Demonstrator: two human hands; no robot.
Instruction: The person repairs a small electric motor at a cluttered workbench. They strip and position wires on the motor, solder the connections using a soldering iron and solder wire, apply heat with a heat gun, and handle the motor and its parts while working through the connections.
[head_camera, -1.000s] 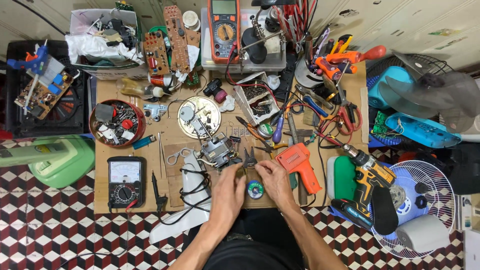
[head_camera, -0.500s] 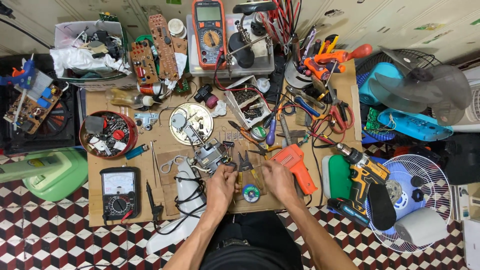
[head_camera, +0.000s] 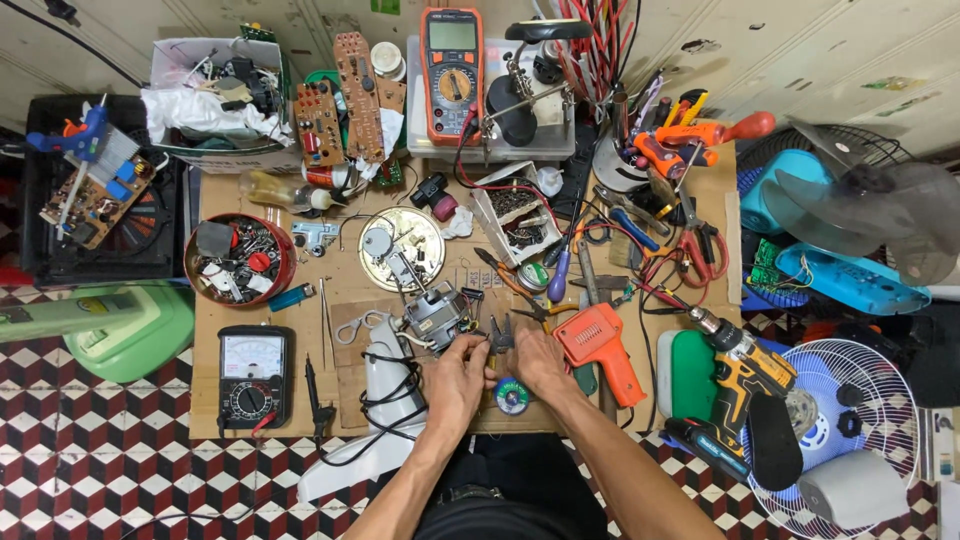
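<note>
Gripping small pliers (head_camera: 502, 335) together near the surface's (head_camera: 700, 200) front edge, the left hand (head_camera: 458, 378) and right hand (head_camera: 530, 362) closed around them, just beside the fan motor (head_camera: 436, 318) and above a solder spool (head_camera: 512, 396).

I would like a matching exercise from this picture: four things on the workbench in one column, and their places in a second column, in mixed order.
Things:
1. analog meter
2. orange soldering gun
3. red round tin
4. yellow cordless drill

Places:
A. right edge of the board
B. just right of the right hand
C. front left corner
D. left side, behind the meter

Pairs: 1-C, 2-B, 3-D, 4-A
</note>
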